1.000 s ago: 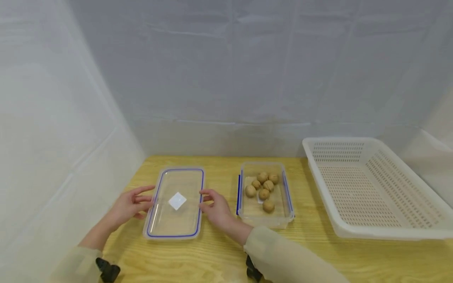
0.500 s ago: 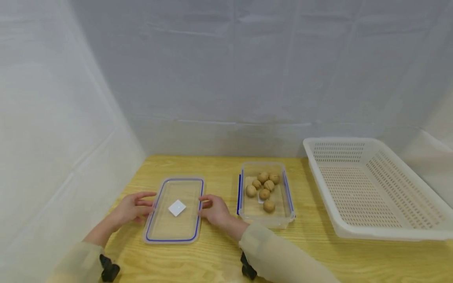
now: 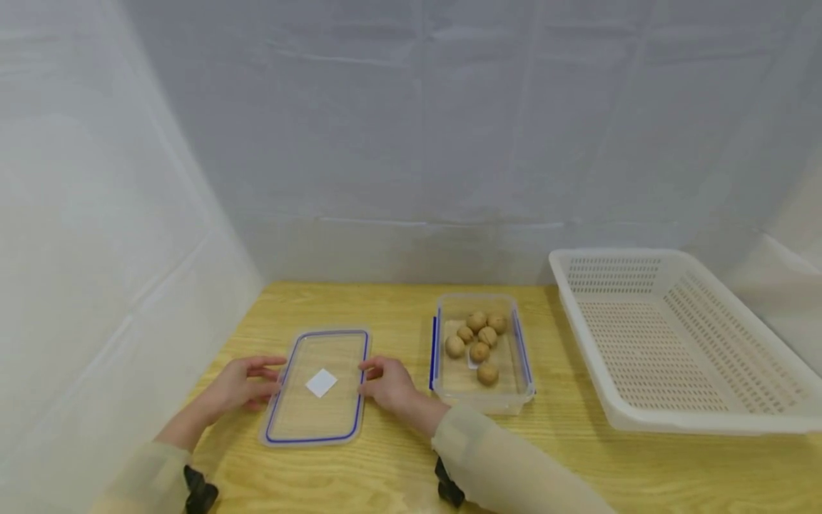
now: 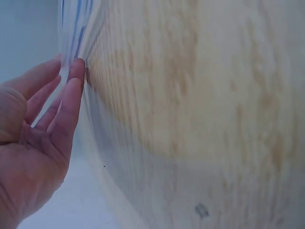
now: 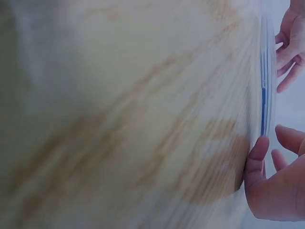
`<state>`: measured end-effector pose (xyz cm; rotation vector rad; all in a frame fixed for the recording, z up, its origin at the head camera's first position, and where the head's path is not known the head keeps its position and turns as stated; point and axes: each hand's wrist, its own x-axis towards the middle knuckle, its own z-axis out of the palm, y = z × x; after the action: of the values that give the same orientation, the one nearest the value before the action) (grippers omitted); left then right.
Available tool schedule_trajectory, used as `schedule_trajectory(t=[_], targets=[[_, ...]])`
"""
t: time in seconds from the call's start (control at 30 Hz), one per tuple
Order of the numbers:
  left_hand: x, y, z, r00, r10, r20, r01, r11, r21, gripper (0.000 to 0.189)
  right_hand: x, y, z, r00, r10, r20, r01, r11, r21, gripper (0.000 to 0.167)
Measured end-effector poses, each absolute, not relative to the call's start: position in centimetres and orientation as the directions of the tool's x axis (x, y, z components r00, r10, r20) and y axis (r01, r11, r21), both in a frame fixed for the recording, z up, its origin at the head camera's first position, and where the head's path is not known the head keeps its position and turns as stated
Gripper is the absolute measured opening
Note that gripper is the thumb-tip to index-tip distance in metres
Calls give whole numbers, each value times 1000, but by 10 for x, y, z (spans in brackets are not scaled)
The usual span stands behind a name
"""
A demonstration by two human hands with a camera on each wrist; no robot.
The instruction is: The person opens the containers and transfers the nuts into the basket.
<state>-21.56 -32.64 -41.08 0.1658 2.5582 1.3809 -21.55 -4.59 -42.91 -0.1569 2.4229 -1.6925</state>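
Note:
A clear plastic lid [image 3: 311,417] with a blue seal and a white square sticker [image 3: 321,383] lies level, close over the wooden table at the left. My left hand [image 3: 234,387] holds its left edge by the fingertips; the left wrist view shows the fingers [image 4: 72,95] right at the rim. From the opposite side, my right hand [image 3: 392,387] holds the right edge between thumb and fingers, near the blue line in the right wrist view. Right of that hand stands a clear plastic box [image 3: 507,389] with blue sides, holding several walnuts [image 3: 487,374].
A large white slotted basket [image 3: 587,357] stands at the right. The wooden table [image 3: 359,478] runs beneath everything, with white sheeting [image 3: 411,143] behind and at the sides. Black wrist mounts [image 3: 449,484] sit at both sleeves.
The lid has come down and a little toward me, and looks flatter. Both hands have moved slightly down with it, staying at its edges. The box, walnuts and basket stand as before.

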Motion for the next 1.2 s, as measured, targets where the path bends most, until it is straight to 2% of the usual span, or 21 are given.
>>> schedule_trajectory(t=[0.17,0.27,0.4,0.6,0.8,1.0,1.2], targets=[[-218,-328,-413,-970,203,-131,9,572,820,52,-211,-43,-427,-979,-195,-65,-2,324,-946,27],[-219,-332,-412,-972,214,-91,54,588,807,52,-206,-40,-420,-975,-216,-49,-8,256,-967,27],[-222,-335,-407,-977,215,-1,133,610,781,51,-196,-34,-405,-964,-266,-13,-32,165,-986,28],[-227,-326,-394,-966,213,144,245,601,760,47,-190,-5,-380,-945,-322,62,-111,138,-984,29],[-232,-295,-380,-947,245,208,314,559,767,45,-191,44,-367,-939,-321,120,-180,162,-970,32],[-243,-252,-377,-934,290,207,321,431,843,45,-196,90,-368,-948,-257,190,-240,181,-954,32],[-255,-210,-378,-924,334,186,301,332,894,45,-199,126,-362,-939,-252,234,-290,212,-933,32]])
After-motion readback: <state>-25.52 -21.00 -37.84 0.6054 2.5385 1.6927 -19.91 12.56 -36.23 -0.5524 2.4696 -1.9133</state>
